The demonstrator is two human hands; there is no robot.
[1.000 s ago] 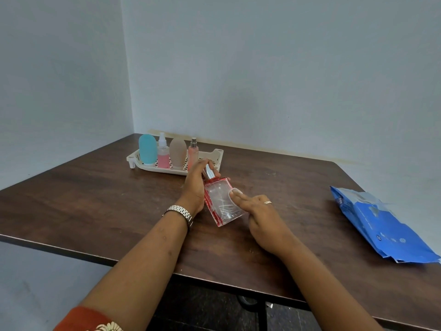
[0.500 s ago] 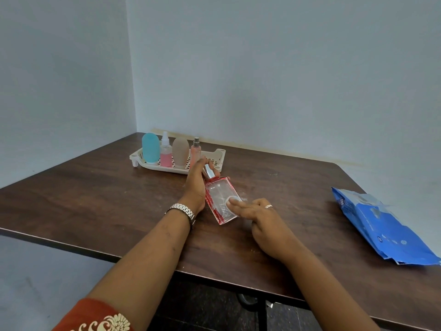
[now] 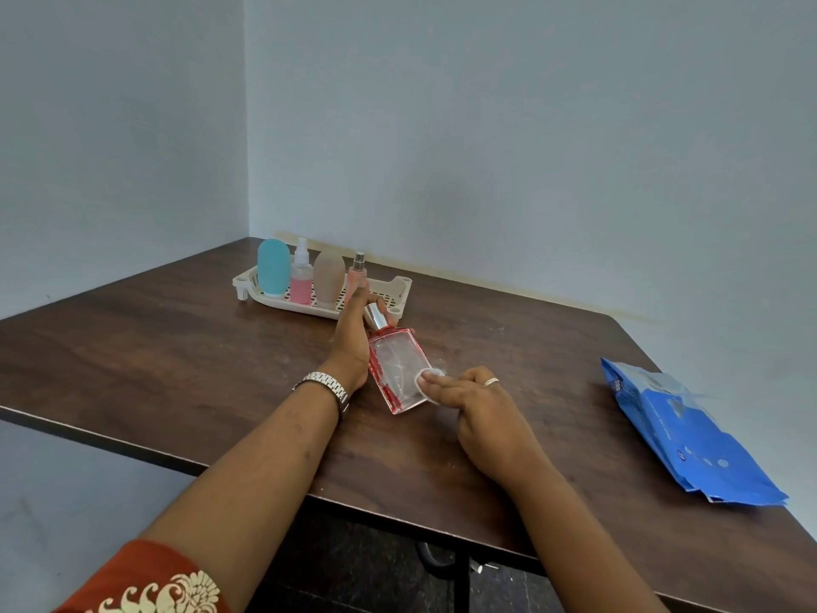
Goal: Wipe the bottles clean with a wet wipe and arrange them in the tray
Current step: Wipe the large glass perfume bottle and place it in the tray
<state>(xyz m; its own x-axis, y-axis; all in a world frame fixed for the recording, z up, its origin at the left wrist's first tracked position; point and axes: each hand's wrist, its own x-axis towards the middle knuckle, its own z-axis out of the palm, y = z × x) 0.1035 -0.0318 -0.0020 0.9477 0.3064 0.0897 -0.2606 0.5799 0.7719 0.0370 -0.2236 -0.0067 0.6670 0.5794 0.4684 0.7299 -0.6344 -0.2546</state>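
A clear square bottle with red edges (image 3: pixel 395 369) and a silver cap lies tilted on the table. My left hand (image 3: pixel 353 336) grips it round the neck and cap. My right hand (image 3: pixel 475 402) presses a small white wet wipe (image 3: pixel 428 377) against the bottle's lower face with straight fingers. Behind, a cream slotted tray (image 3: pixel 398 288) holds a teal bottle (image 3: pixel 273 267), a pink spray bottle (image 3: pixel 301 276), a beige bottle (image 3: pixel 329 276) and a slim pink spray bottle (image 3: pixel 357 274), all upright in a row.
A blue wet wipe pack (image 3: pixel 681 429) lies at the table's right side. The dark wooden table (image 3: pixel 177 347) stands in a corner between two grey walls. Its front edge runs near my forearms.
My right hand has slid down the bottle's face towards its base, and the white wipe now shows under my fingertips. My left hand keeps its hold on the neck.
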